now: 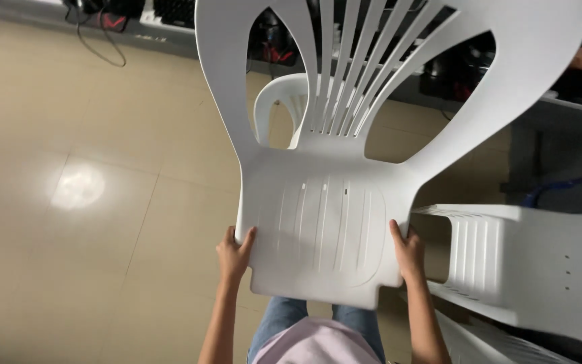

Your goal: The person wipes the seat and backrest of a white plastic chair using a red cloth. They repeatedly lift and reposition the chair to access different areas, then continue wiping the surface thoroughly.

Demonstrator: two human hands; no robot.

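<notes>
From the head camera, one white plastic chair (345, 195) is held up above the tiled floor (69, 222). The left hand (234, 253) and right hand (409, 253), fingers curled shut, grip its seat edges. Right of it stand stacked white chairs (527, 263), number unclear.

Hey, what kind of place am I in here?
Likely an indoor storeroom or workroom: beige tiled floor, white plastic chairs stacked on their side, dark gear and cables along a shelf.

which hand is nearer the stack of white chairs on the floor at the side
Right. The right hand grips the held chair at its seat edge beside the stacked chairs; the left hand grips the far edge.
</notes>
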